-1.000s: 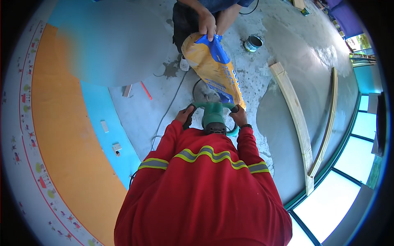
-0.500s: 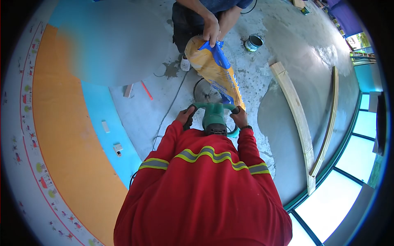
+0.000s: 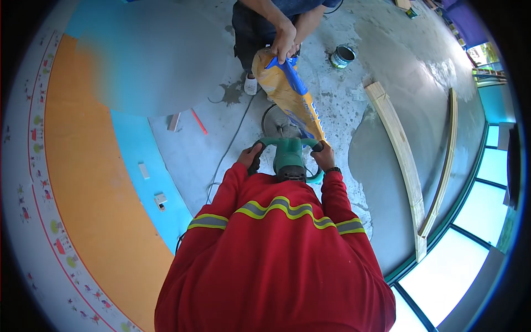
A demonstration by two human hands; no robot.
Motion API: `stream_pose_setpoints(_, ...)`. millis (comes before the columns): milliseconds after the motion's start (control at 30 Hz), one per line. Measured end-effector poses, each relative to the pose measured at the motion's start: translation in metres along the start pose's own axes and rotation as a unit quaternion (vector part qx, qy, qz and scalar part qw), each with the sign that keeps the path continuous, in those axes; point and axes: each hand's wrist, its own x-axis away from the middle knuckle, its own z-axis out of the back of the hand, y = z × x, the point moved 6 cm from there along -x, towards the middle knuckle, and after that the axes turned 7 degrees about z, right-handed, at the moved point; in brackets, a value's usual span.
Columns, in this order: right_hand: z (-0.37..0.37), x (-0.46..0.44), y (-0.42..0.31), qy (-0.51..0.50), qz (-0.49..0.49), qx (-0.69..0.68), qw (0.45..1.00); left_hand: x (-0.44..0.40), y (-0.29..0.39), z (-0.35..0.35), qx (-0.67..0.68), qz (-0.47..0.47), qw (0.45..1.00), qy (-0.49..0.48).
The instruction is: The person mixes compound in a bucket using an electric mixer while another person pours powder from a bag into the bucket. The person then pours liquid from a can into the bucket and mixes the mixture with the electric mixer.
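A green power tool [image 3: 289, 157] with two side handles is upright in front of my chest. My left hand [image 3: 249, 156] is wrapped round its left handle, and my right hand [image 3: 324, 156] grips the right one. Beyond the tool sits a round bucket [image 3: 272, 123] holding greyish material, its right side hidden by a yellow and blue bag [image 3: 287, 91]. A co-worker's hands [image 3: 285, 43] hold the bag by its upper end; its lower end slopes down over the bucket, close to my right hand.
A dark tin [image 3: 342, 56] stands on the floor beyond the bag. Two long wooden boards [image 3: 401, 149] lie on the right near the windows. A cable [image 3: 237, 133] runs along the floor at the left, near a red stick [image 3: 199, 121] and a small block [image 3: 173, 122].
The bag has narrowed and its upper part has shifted slightly down and right with the co-worker's hands. More of the bucket shows. My hands have stayed on the handles.
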Motion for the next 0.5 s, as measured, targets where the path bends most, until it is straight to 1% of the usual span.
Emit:
stream_pose_setpoints(167,0.0016,0.0031,-0.0051,-0.030,-0.031,0.015,0.999,0.0029,0.0020,-0.0006,-0.008,0.000,1.000,-0.006)
stream_pose_setpoints(367,0.0015,0.0009,-0.0088,-0.031,-0.026,0.012,0.999,-0.0011,-0.0012,0.0031,-0.008,-0.005,1.000,-0.001)
stream_pose_setpoints(500,0.0026,0.0018,-0.0090,-0.035,-0.039,0.009,0.999,-0.0001,-0.0030,0.0016,0.000,-0.005,1.000,0.003)
